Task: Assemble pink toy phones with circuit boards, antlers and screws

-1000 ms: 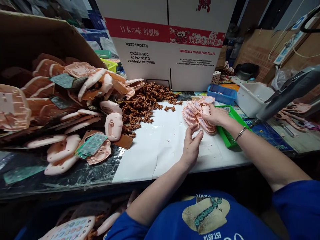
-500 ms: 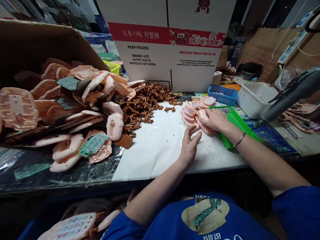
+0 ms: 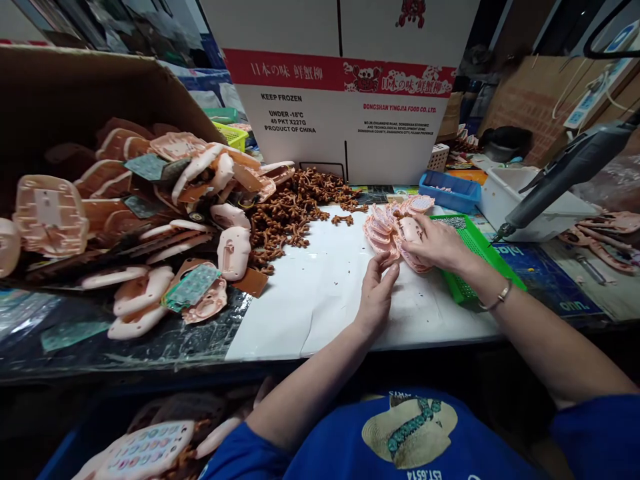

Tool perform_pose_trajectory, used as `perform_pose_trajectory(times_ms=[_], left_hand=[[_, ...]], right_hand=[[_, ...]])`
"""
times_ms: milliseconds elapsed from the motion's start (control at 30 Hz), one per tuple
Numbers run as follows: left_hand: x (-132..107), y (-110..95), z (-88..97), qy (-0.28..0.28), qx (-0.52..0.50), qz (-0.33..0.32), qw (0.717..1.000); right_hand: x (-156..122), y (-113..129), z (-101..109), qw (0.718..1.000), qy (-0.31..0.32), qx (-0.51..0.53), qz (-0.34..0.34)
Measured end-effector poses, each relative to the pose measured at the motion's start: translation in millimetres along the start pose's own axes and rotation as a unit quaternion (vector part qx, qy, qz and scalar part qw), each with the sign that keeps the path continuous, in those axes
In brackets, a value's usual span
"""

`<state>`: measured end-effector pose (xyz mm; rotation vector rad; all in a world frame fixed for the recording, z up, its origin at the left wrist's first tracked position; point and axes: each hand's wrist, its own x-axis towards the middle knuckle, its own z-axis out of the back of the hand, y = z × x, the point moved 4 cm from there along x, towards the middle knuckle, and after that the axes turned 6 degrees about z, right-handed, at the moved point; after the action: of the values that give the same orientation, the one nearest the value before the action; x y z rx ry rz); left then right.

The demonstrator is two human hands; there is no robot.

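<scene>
Several pale pink plastic shell parts (image 3: pixel 379 230) lie in an overlapping pile on the white sheet. My right hand (image 3: pixel 440 245) reaches over the pile's right side, its fingers closed on a small pink plastic piece (image 3: pixel 411 230). Just in front of the pile is my left hand (image 3: pixel 377 293), fingers loosely bent and thumb apart, with nothing visible in it. A green basket (image 3: pixel 487 257) with small metal screws (image 3: pixel 450 221) sits beside my right wrist. To the right, a grey electric screwdriver (image 3: pixel 560 177) hangs with its tip pointing down.
At left, a cardboard box (image 3: pixel 115 77) on its side spills pink shells and green circuit boards (image 3: pixel 193 288). Brown bone-shaped pieces (image 3: pixel 285 210) are heaped beside them. A large white carton (image 3: pixel 330 140) stands behind. A blue tray (image 3: pixel 450 191) and white bin (image 3: pixel 530 200) are back right.
The view has shifted slightly. My right hand has tilted the small pink piece a little above the pile. My left hand has stayed almost in place.
</scene>
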<state>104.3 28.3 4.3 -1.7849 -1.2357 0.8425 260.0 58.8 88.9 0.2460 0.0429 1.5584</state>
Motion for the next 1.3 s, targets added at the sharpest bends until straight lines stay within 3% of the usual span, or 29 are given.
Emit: perform_pose_trajectory(times_ms=[133,233,400,867,1000,1167,1300], left_hand=[[-7.1,-7.7,-16.1,0.100,-0.100,0.049,0.989],[-16.6,-9.0,-23.6,0.160,-0.128,0.090,0.975],[-29.0,-1.8,-21.6,0.166,-0.140,0.102,0.971],[-33.6,11.9,-24.5,0.175,-0.139,0.115,0.968],[-33.0,14.0,-21.5,0.191,-0.122,0.100,0.969],[-43.6,10.7,-26.2,0.227,-0.054,0.048,0.971],[-50.9,1.6,-25.8,0.147,0.046,-0.063,0.986]], right_hand=[[-43.6,19.5,10.2,0.986,0.003,0.137,0.095],[-69.5,21.4,9.9,0.978,-0.032,0.147,0.147],[-89.0,11.7,1.6,0.966,-0.066,0.165,0.189],[-105.9,0.6,-6.9,0.937,-0.150,0.182,0.258],[-109.3,-1.6,-7.9,0.930,-0.157,0.186,0.274],[-121.0,4.5,-14.6,0.914,-0.252,0.124,0.292],[-132.3,15.0,-23.1,0.897,-0.314,0.074,0.303]])
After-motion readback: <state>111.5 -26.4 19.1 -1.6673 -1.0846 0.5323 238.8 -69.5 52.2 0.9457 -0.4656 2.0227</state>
